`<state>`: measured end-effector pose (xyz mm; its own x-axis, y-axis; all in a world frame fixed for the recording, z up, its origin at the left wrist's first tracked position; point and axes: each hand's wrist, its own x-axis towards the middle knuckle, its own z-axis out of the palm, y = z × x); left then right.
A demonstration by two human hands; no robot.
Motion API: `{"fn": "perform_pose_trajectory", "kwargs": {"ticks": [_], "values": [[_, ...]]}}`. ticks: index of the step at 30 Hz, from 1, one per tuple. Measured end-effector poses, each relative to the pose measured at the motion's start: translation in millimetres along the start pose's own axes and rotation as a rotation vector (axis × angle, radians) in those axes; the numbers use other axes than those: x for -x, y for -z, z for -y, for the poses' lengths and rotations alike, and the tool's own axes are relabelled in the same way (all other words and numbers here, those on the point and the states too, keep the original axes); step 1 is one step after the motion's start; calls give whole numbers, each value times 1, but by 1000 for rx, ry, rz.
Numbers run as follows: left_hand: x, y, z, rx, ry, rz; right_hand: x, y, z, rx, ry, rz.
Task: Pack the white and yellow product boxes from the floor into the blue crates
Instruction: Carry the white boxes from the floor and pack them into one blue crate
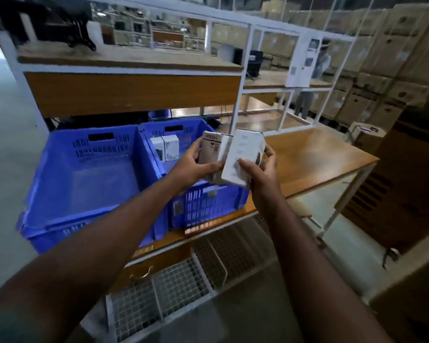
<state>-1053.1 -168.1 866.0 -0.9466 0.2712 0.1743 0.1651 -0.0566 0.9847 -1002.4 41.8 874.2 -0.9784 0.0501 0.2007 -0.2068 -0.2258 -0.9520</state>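
Head view shows little packed: two boxes [164, 147] stand at the far end of the right crate [208, 206], and the left crate [84, 184] looks bare. Left hand [196, 167] grips one box [209, 149], right hand [263, 169] grips another [243, 157], both held above the right crate's near half. Floor stock is out of sight.

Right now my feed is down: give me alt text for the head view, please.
Two hands hold white product boxes above the right blue crate: the left hand grips one box, the right hand another box. That crate already holds two boxes at its back; the left blue crate beside it shows none, both on a wooden table.
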Motion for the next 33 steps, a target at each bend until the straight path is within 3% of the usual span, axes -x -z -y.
{"fn": "perform_pose_trajectory", "kwargs": {"ticks": [4,9,15,23,33], "values": [[-34,12,-10,137,44,-59,-65,8,7,24,-18,138],[-70,47,-14,-43,86,-181,-130,-8,-13,196,10,282],[-134,96,12,-307,79,-320,-211,-27,-38,560,136,292],[-224,146,58,-889,101,-335,-286,-48,-78,780,154,47],[-305,162,82,-971,114,-375,-327,-47,-98,850,272,109]]}}
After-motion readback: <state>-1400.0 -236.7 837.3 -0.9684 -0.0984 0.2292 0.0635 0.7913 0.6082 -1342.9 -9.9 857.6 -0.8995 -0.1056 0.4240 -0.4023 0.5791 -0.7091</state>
